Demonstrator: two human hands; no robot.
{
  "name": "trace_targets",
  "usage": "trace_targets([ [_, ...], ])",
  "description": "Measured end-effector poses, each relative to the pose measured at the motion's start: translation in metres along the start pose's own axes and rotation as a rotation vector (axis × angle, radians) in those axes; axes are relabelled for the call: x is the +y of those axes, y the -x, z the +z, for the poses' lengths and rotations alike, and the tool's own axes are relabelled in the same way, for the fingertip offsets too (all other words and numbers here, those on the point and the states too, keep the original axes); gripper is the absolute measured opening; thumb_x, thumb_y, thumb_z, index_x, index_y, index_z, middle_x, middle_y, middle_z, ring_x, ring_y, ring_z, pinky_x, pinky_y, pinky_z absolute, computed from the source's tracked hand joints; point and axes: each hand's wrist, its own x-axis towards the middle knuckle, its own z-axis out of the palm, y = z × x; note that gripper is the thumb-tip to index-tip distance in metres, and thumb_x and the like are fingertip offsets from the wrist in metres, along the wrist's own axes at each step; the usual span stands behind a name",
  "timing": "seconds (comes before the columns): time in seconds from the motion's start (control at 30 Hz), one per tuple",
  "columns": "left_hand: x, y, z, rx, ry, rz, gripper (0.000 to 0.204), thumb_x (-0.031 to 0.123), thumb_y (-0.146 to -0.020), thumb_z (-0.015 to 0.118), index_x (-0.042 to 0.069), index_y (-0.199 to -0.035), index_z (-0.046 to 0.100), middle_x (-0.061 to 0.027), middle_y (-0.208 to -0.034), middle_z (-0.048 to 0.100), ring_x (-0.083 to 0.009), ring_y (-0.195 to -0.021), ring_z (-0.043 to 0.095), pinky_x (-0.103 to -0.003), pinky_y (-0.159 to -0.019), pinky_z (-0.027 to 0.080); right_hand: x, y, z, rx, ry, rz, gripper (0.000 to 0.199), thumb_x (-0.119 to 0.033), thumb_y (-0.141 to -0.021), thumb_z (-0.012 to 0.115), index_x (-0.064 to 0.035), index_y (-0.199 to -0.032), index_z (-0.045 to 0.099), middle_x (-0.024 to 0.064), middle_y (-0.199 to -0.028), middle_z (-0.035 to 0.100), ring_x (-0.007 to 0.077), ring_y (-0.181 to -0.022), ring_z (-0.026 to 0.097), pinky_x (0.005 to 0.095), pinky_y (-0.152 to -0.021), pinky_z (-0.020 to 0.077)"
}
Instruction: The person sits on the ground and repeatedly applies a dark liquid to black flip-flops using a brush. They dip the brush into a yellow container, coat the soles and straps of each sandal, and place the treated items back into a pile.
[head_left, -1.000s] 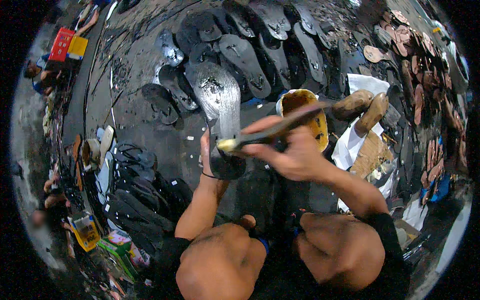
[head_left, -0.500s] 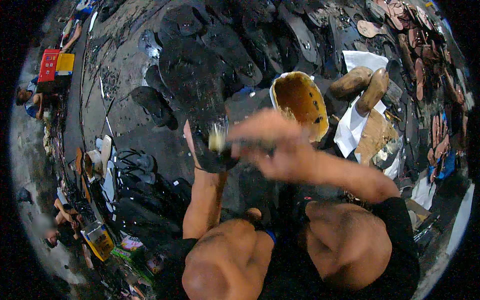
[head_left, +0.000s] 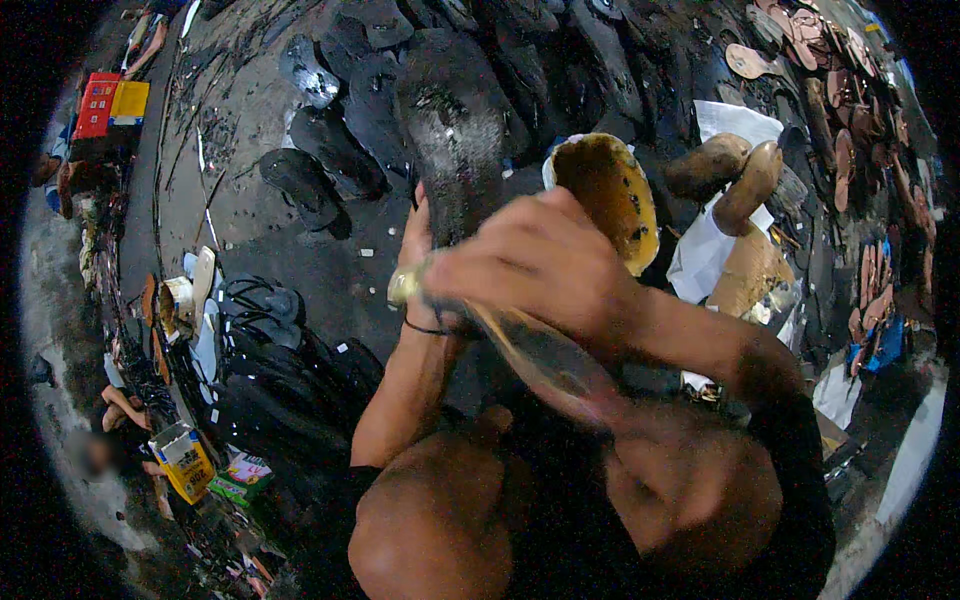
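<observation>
My left hand (head_left: 418, 232) is closed on a long black shoe sole (head_left: 450, 150), with fingers along its left edge; the rest of that hand is hidden behind my right hand. The sole points away from me, and a wet-looking sheen lies on its upper face. My right hand (head_left: 555, 255) grips a brush (head_left: 545, 365) by its long handle, which slants back toward my right knee. The brush's pale, blurred tip (head_left: 405, 286) is over my left wrist, at the near end of the sole. Right of the sole, a rough-rimmed tub (head_left: 640, 225) shows amber, glue-like residue inside.
Wooden shoe lasts (head_left: 752, 185) rest on white paper (head_left: 695, 265) beside cardboard (head_left: 755, 275). Black soles (head_left: 300, 188) lie ahead and left; tan soles (head_left: 842, 170) pile up at far right. A yellow box (head_left: 183, 465) stands at lower left, near another person's arm (head_left: 122, 408).
The sole has shifted away from me and to the right, showing more sheen. My right hand has brought the brush from the sole's near part toward me, its tip now over my left wrist.
</observation>
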Motion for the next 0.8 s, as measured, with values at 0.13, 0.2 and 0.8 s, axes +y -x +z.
trace_targets([
  [0.13, -0.001, -0.003, -0.006, -0.142, -0.038, 0.163, 0.035, 0.032, -0.103, 0.043, 0.006, -0.114, 0.064, -0.0065, -0.099, 0.071, -0.0201, -0.084, 0.069, -0.033, -0.073, 0.057, 0.001, -0.010, -0.002, -0.095, -0.195, -0.088, 0.023, -0.016, -0.083, 0.070, -0.0131, -0.105, 0.072, -0.0003, -0.099, 0.071, 0.0211, -0.089, 0.066, 0.0340, -0.079, 0.0500],
  [0.2, 0.000, -0.007, -0.012, -0.116, -0.403, 0.361, 0.037, 0.034, -0.103, 0.043, 0.005, -0.111, 0.065, -0.0072, -0.097, 0.071, -0.0207, -0.080, 0.069, -0.034, -0.069, 0.057, 0.010, -0.019, -0.002, 0.090, -0.142, 0.178, 0.021, -0.016, -0.085, 0.069, -0.0134, -0.106, 0.071, 0.0018, -0.099, 0.071, 0.0250, -0.089, 0.066, 0.0371, -0.079, 0.0502],
  [0.8, 0.042, -0.063, -0.169, 0.575, -0.453, 0.558, 0.023, 0.028, -0.099, 0.060, 0.006, -0.096, 0.065, 0.0014, -0.086, 0.061, -0.0066, -0.077, 0.055, -0.023, -0.066, 0.046, 0.047, 0.086, -0.006, 0.102, 0.093, 1.056, 0.025, -0.024, -0.092, 0.068, -0.0061, -0.110, 0.071, 0.0123, -0.098, 0.069, 0.0285, -0.103, 0.062, 0.0389, -0.092, 0.0463],
])
